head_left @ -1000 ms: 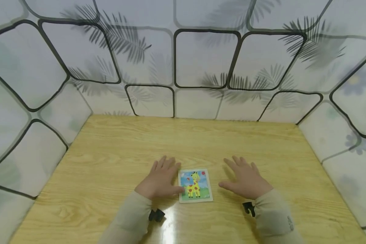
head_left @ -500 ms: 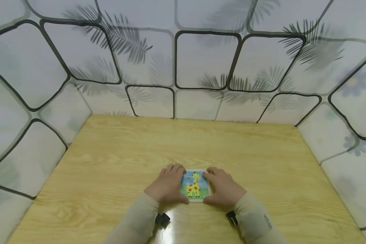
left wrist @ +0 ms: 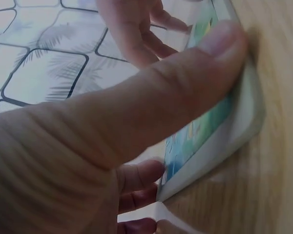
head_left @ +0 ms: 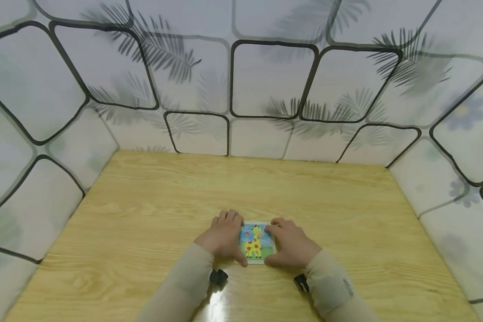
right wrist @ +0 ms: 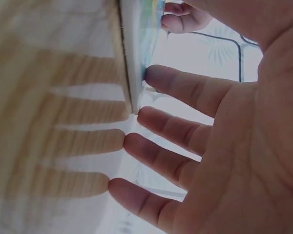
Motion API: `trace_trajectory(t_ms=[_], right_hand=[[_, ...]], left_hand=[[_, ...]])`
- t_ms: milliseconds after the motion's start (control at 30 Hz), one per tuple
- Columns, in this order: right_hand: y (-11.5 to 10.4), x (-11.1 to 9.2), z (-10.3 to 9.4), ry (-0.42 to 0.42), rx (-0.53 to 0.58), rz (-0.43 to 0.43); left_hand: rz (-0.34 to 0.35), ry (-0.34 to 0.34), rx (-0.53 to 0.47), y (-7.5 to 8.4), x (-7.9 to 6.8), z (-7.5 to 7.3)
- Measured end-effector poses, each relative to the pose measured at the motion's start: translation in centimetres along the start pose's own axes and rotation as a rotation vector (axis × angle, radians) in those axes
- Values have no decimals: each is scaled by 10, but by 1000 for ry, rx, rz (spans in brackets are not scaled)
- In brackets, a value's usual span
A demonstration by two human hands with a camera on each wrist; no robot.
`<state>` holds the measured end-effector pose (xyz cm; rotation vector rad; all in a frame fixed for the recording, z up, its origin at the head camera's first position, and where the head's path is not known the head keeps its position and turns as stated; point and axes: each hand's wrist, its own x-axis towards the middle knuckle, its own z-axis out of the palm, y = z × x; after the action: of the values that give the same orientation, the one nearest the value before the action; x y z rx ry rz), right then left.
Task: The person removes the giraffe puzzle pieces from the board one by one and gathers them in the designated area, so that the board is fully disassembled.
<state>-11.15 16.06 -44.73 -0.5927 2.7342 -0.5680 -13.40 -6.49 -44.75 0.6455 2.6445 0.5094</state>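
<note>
Bracing giraffe board [head_left: 255,246] between our left hand [head_left: 223,236] and right hand [head_left: 293,243], likely against sliding; right fingers [right wrist: 158,155] spread, can't tell if left pinches.

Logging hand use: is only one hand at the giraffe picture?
No, the left hand and right hand are at opposite sides of the giraffe picture.

"How do the arms lie?"

"The left forearm [head_left: 179,284] and right forearm [head_left: 340,286] angle inward, bringing the left hand [head_left: 222,239] and right hand [head_left: 294,245] near each other, apart."

"And the digits?"

"Left thumb [left wrist: 180,87] stretched away from its fingers; right fingers [right wrist: 185,92] nearly straight, slightly parted."
</note>
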Motion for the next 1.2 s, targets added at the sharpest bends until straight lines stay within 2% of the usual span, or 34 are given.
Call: trace_trajectory(t_ms=[267,667,867,1200], right_hand=[[-2,8,1,21,-27,11],[-4,7,1,32,-17,37],[-4,8,-2,44,-36,13],[-6,12,-6,32,4,13]], left_hand=[[4,6,1,-1,-3,0],[-8,37,67,6,-10,-1],[-2,40,30,2,-4,-1],[-10,-12,22,-4,5,-1]])
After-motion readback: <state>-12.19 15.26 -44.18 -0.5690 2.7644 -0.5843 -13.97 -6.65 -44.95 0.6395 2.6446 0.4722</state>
